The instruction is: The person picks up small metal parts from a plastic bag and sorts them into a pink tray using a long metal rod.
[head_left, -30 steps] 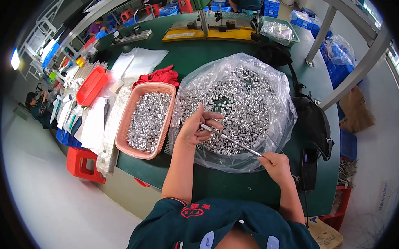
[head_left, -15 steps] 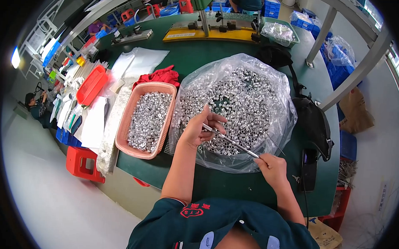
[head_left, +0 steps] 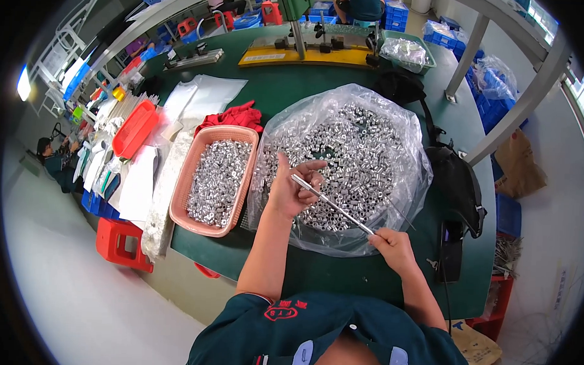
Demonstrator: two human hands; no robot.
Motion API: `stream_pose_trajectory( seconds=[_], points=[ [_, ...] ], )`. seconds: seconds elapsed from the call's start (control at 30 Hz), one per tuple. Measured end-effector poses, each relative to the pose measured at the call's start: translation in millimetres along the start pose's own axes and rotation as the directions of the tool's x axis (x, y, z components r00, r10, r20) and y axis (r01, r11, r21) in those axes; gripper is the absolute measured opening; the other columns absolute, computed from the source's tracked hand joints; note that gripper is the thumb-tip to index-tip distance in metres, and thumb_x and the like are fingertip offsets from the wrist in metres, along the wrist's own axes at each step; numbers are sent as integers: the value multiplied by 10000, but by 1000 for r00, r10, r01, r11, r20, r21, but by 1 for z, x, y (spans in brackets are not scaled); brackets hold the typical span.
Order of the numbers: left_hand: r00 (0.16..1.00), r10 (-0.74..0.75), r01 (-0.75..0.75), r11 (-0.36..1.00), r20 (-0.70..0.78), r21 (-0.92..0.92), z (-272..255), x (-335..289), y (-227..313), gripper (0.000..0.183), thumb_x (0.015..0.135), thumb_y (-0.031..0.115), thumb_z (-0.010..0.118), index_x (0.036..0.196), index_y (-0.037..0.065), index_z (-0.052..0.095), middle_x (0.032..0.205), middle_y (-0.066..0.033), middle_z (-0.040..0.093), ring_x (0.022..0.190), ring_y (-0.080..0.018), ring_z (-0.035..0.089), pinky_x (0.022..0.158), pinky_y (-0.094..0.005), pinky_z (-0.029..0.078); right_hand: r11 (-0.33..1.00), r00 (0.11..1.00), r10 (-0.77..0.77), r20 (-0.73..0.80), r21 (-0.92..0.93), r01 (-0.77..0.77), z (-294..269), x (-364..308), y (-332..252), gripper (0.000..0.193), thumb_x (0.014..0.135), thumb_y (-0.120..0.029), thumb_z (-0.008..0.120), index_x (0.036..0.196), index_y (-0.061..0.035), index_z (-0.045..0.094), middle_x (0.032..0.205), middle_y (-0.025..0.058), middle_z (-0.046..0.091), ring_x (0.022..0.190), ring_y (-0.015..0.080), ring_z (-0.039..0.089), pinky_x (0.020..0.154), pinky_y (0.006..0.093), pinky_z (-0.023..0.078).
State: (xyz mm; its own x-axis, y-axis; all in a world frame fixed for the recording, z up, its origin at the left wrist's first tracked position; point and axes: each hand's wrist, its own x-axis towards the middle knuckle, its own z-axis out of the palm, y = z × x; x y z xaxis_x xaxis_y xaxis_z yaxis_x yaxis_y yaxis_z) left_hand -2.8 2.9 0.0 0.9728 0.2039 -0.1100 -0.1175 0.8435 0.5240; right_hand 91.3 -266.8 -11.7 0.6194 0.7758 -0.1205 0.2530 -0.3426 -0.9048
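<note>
My right hand [head_left: 394, 249] is closed round the lower end of a slim silvery metal rod [head_left: 342, 211], which slants up to the left. The rod's far end crosses in front of my left hand [head_left: 293, 190]. That hand has its thumb up and forefinger stretched out, the other fingers loosely bent; whether they touch the rod is hard to tell. Beneath both hands, a clear plastic bag [head_left: 413, 145] lies spread open, full of small metal sleeves [head_left: 363, 178]. To its left, a pink plastic basket [head_left: 182, 172] holds more small metal sleeves [head_left: 218, 180].
A red cloth [head_left: 233, 118] lies behind the basket. On the right are a black bag [head_left: 456, 182] and a phone [head_left: 451, 252] on the green table [head_left: 340, 274]. A yellow-based fixture [head_left: 264, 56] and a green tray [head_left: 427, 55] stand at the back. A metal frame leg [head_left: 513, 103] rises at right.
My left hand's forefinger has stretched out and its thumb stands apart from the rod. The rod and my right hand have shifted slightly to the left.
</note>
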Motion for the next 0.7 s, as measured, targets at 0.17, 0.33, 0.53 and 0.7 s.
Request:
stream_pose_trajectory(
  seconds=[0.17,0.33,0.53,0.7],
  points=[
    [983,95,-93,995,-159,21,-1,2,1,667,918,556,279,1079,-31,551,846,-117,590,576,-140,468,479,-214,371,998,1000,25,-11,54,-24,-3,1,9,189,831,-157,613,765,20,603,563,2,453,564,54,392,507,240,336],
    [959,188,-213,972,-212,-101,-27,2,8,283,840,-27,475,1121,-46,511,1072,-199,573,1012,-293,574,776,-362,541,996,998,1,-69,87,5,-7,2,13,180,823,-151,626,780,22,605,548,3,435,548,52,380,488,242,328],
    [952,182,-230,956,-246,-184,-31,1,11,258,841,-81,454,1091,-47,511,1100,-207,555,1083,-309,543,805,-345,551,999,996,-17,-87,43,21,-6,2,15,180,817,-147,632,772,25,598,538,4,422,539,49,373,475,246,324],
    [930,200,-299,900,-309,-318,-27,2,11,235,852,-76,457,1077,-47,518,1120,-220,546,1072,-305,551,866,-375,525,996,996,-32,-81,-85,26,-5,1,14,193,798,-177,651,765,6,600,521,74,430,486,101,387,464,281,336]
  ],
)
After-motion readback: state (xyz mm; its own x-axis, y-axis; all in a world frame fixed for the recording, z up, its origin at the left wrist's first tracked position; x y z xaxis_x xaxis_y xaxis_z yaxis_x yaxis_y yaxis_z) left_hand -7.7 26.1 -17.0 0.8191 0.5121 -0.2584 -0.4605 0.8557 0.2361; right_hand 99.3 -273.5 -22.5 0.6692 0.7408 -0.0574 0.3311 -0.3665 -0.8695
